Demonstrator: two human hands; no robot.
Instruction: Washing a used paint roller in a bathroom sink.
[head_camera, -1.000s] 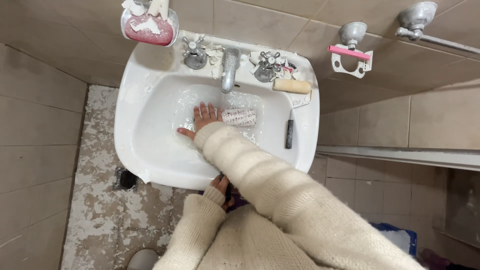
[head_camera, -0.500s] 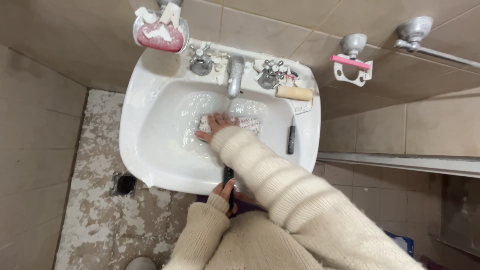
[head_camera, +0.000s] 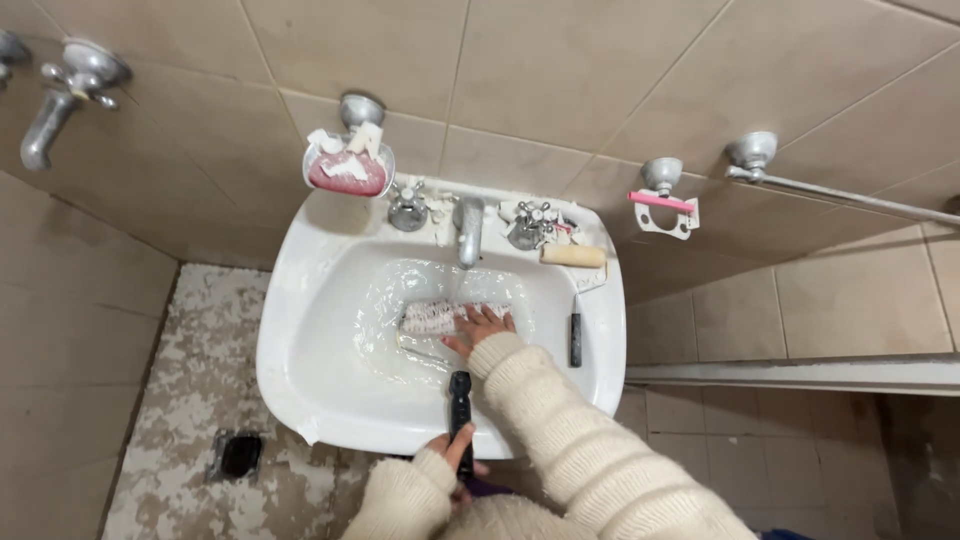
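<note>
Head view looking straight down: the paint roller (head_camera: 437, 317) is lying in the basin of the white sink (head_camera: 300, 340), right under the faucet (head_camera: 467, 228) where the water's running. The right hand (head_camera: 481, 328) sits on the roller's right end, fingers (head_camera: 490, 318) spread fairly wide and flat on the sleeve, pressing rather than gripping. The left hand (head_camera: 455, 453) is down at the front rim, fingers curled around the lower end of the black handle (head_camera: 460, 402), which runs straight up over the rim toward the basin. So the roller's long axis goes left to right across the sink, while the handle points front to back, roughly square to it. Room-wise, the roller has open basin to its left and in front, less behind it where the faucet sticks out. On the right ledge there's a second black-handled tool (head_camera: 575, 338) lying front to back, well clear of the hands, and a small tan roller (head_camera: 573, 256) up near the right tap (head_camera: 529, 224). A soap dish (head_camera: 348, 170) hangs on the tiled wall above the left tap (head_camera: 408, 208), and a pink toothbrush (head_camera: 660, 201) sits in its wall holder off to the right. Sink's tucked into a corner, wall close on the left.
</note>
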